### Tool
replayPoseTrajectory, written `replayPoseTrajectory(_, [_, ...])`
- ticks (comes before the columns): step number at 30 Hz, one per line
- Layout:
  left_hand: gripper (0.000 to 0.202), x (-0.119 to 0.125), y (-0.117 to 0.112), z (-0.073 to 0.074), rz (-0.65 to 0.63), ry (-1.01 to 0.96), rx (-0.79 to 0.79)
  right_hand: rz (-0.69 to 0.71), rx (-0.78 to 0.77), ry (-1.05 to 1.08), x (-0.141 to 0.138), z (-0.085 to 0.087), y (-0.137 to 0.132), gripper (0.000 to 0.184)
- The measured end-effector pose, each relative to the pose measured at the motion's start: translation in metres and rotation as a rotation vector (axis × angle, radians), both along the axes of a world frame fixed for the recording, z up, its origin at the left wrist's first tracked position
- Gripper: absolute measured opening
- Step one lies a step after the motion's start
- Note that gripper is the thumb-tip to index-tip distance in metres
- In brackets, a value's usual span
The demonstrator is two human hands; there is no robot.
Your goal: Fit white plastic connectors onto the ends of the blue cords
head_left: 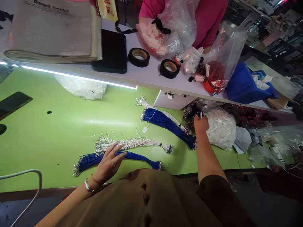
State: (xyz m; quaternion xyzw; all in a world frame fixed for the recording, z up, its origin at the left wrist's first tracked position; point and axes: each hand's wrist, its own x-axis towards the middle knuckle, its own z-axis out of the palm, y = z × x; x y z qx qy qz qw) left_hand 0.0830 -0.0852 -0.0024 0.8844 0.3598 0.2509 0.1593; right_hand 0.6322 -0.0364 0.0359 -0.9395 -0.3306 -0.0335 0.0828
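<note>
Over the green table (59, 135), left hand (107, 165) spread, right hand (201, 124) curled

The left hand's fingers are extended and slightly parted, grasping nothing. Beneath them runs the near blue bundle (88, 162); their tips reach over the near white bundle (139, 143) (whether they touch either, I cannot tell). The right hand's fingers are bent inward; what they grip, if anything, is too small to make out. Dark bundles (189, 115) with silvery ends lie just left of those fingers, and a clear plastic bag (222, 127) of pale pieces just right. Between both hands' fingers, farther out, lie the far blue bundle (163, 123) and far white bundle (146, 102), side by side.
</note>
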Motion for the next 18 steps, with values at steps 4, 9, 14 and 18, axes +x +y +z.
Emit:
replayPoseTrajectory(4, [0.026,0.005,0.002,-0.013,-0.088,-0.031,-0.048,-0.101,0.029,0.046,0.037,0.010,-0.017,0.045])
replayPoseTrajectory(9, [0.026,0.010,0.003,-0.021,-0.191,-0.014,-0.044,-0.152,0.275,0.109,0.051,0.020,-0.042,0.030])
replayPoseTrajectory(14, [0.026,0.015,0.017,-0.014,-0.218,-0.029,-0.088,-0.212,0.629,0.056,0.072,0.073,-0.106,0.030])
replayPoseTrajectory(18, [0.023,0.021,0.028,-0.011,-0.237,-0.133,-0.120,-0.209,0.842,-0.164,0.095,0.150,-0.151,0.024])
